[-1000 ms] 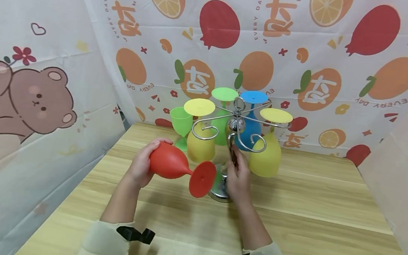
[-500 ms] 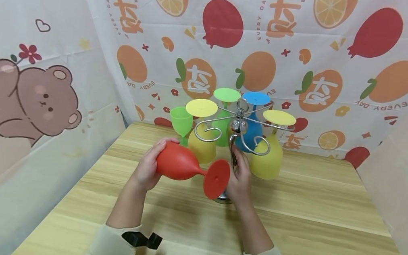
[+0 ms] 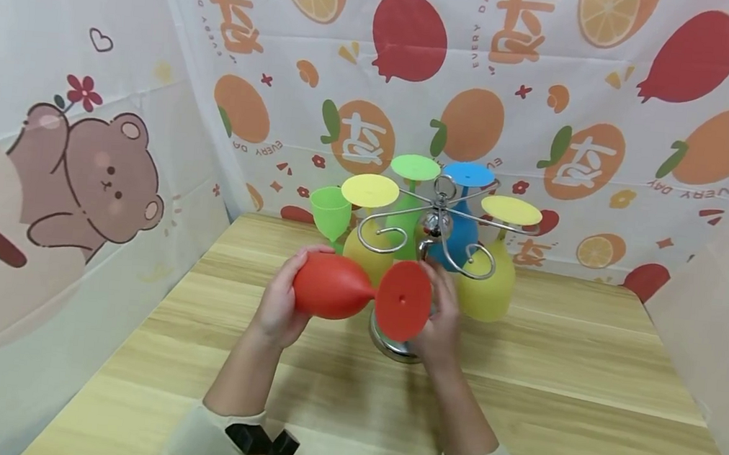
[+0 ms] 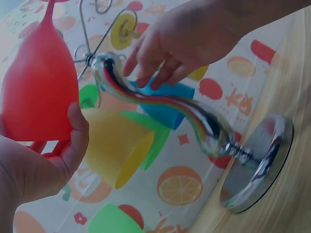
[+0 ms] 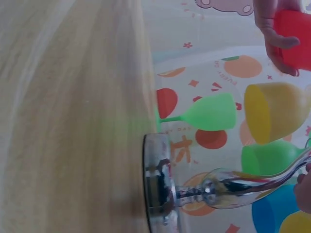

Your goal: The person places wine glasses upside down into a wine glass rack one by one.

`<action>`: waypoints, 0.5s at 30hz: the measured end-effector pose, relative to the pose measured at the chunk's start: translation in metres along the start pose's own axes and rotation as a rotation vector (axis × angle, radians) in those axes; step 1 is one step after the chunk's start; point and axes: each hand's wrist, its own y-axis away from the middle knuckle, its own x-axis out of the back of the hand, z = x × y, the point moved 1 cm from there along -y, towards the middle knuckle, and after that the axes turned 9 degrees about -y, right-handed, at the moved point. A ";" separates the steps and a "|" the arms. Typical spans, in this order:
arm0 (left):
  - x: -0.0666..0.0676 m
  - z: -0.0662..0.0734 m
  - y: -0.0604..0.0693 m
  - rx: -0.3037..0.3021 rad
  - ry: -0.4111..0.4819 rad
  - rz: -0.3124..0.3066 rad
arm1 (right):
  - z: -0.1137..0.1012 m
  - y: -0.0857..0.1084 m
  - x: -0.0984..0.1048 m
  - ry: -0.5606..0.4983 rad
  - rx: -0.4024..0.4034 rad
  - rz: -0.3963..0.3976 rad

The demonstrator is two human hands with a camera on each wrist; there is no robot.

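My left hand point(image 3: 283, 300) grips a red goblet point(image 3: 333, 286) by its bowl. The goblet lies sideways, its round foot toward the right, in front of the pole of a chrome goblet rack point(image 4: 165, 99). My right hand point(image 3: 444, 321) is at the rack's pole. In the left wrist view, its fingers are loosely bent beside the pole, tips near or touching it, not wrapped round it. Yellow goblets point(image 3: 369, 253) point(image 3: 489, 289), a green goblet point(image 3: 410, 224) and a blue goblet point(image 3: 459, 225) hang upside down from the rack's arms.
A light green goblet point(image 3: 332, 214) stands upright behind the rack's left side. The wood-grain table point(image 3: 552, 388) carries the rack's round base point(image 5: 158, 184). A fruit-print cloth point(image 3: 407, 115) hangs behind, and a bear-print cloth point(image 3: 101, 183) on the left.
My left hand has carried the red goblet to the right, so its foot now overlaps the pole and part of my right hand. The right hand stays by the pole.
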 end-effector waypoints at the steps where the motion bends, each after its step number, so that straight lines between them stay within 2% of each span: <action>1: -0.002 0.000 0.000 0.009 0.008 -0.002 | -0.002 0.000 0.001 0.014 0.024 0.017; 5: -0.007 0.000 0.000 0.047 0.020 0.012 | -0.010 0.000 0.005 0.057 0.119 0.079; 8: -0.008 0.000 -0.001 0.066 0.021 0.029 | -0.015 0.001 0.007 0.045 0.155 0.083; 12: -0.009 0.001 -0.001 0.083 0.025 0.044 | -0.023 0.001 0.009 0.031 0.163 -0.009; 15: -0.010 0.001 -0.001 0.091 0.024 0.045 | -0.029 0.002 0.009 0.012 0.118 -0.121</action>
